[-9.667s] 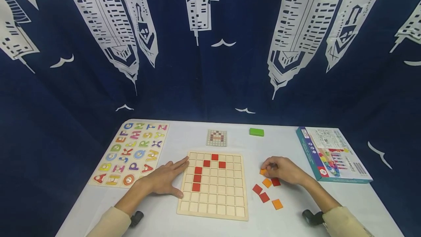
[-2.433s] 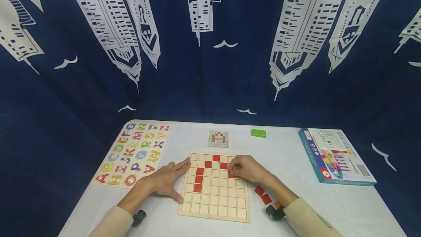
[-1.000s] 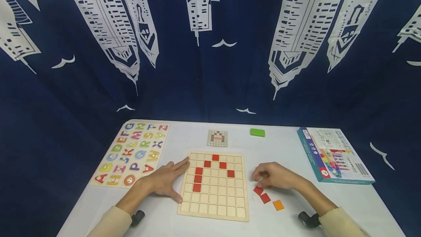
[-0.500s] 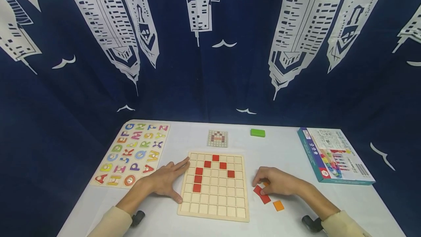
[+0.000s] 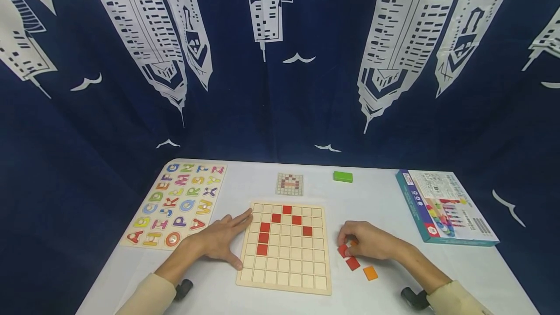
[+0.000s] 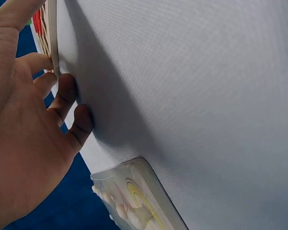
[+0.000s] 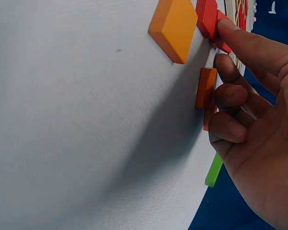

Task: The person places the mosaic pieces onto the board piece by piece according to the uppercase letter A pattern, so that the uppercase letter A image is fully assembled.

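On the white table lies a wooden grid board (image 5: 288, 261), with several red square tiles set in its upper cells. My left hand (image 5: 217, 238) rests along the board's left edge, fingers spread, thumb near the lower corner. To the board's right, my right hand (image 5: 369, 240) pinches a red tile (image 5: 342, 251) between thumb and fingers, low over the table. The thumb (image 7: 252, 45) presses on that tile in the right wrist view. Close by lie another red tile (image 5: 352, 263) and an orange tile (image 5: 370, 272). More orange tiles (image 7: 206, 87) sit partly hidden beneath the curled fingers.
A small pattern card (image 5: 289, 184) lies behind the board, and a green block (image 5: 342, 176) stands farther right. An alphabet puzzle board (image 5: 148, 208) is at the left, a flat box (image 5: 450, 208) at the right. A dark patterned cloth (image 5: 262, 111) hangs behind the table.
Another red tile now sits in the board's right part, set there by my right hand, which has returned to the loose tiles and taken hold of a red one. The left hand stays put.
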Demonstrator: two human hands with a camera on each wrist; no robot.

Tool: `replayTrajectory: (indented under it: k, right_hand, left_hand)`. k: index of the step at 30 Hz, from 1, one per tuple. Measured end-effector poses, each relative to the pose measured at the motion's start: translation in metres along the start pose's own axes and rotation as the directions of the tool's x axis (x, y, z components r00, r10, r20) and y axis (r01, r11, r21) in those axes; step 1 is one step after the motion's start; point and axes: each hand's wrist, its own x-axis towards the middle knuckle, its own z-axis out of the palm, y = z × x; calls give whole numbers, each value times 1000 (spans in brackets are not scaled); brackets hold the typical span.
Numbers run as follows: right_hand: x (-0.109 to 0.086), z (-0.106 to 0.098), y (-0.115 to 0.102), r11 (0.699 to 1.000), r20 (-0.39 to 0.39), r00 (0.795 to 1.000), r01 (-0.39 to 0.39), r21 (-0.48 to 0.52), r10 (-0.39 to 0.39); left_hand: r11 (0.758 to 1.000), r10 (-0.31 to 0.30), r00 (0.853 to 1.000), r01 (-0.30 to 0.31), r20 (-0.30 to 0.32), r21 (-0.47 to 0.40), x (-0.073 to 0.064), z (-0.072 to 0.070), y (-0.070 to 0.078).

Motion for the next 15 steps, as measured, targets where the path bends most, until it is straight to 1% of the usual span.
replayTrajectory:
  k: [7,15]
  right_hand:
    - [1,-1,2,1000,-30,999,-12,19,12]
    - [0,0,1,999,-59,998,20,46,-17]
  left_hand:
    - [1000,-3,1000,3,0,-6,1,0,0]
    - [1000,-3,1000,3,-1,-11,0,0,0]
